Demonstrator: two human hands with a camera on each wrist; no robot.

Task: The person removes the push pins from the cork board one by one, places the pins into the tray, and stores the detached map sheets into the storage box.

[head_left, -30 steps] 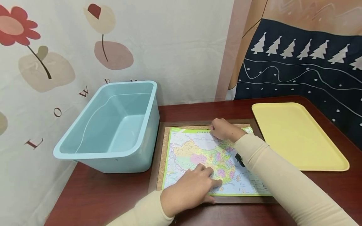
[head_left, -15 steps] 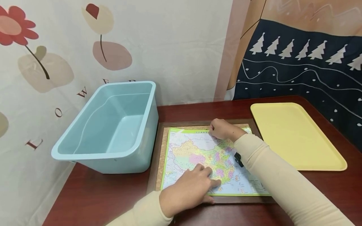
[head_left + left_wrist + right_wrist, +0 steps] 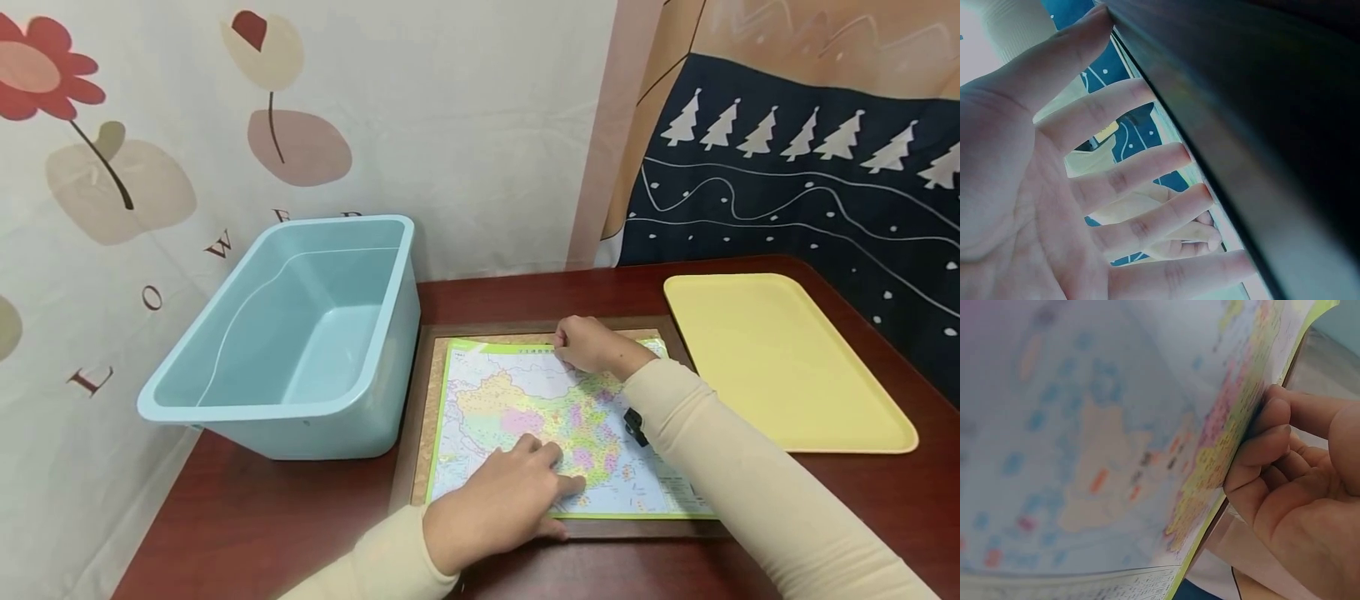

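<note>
A printed map [image 3: 487,400] with a green border lies over a wood-framed cork board [image 3: 423,450]. My left hand [image 3: 501,500] rests on the map's lower part, fingers spread, thumb down at the frame's near edge. In the left wrist view its fingers [image 3: 1141,228] reach straight to the board. My right hand [image 3: 592,346] touches the map's top edge with its fingers curled. The right wrist view shows its thumb and bent fingers [image 3: 1260,450] against the map's surface. Nothing shows between those fingertips, though the contact spot is partly hidden.
A deep light-blue tub [image 3: 337,350] stands left of the board. To the right lies a flat yellow tray [image 3: 787,358], close to the frame. Both sit on a dark red table [image 3: 300,517], with a printed cloth [image 3: 465,150] hanging behind.
The head view has shifted very slightly. Both hands, the map and the board hold the same places.
</note>
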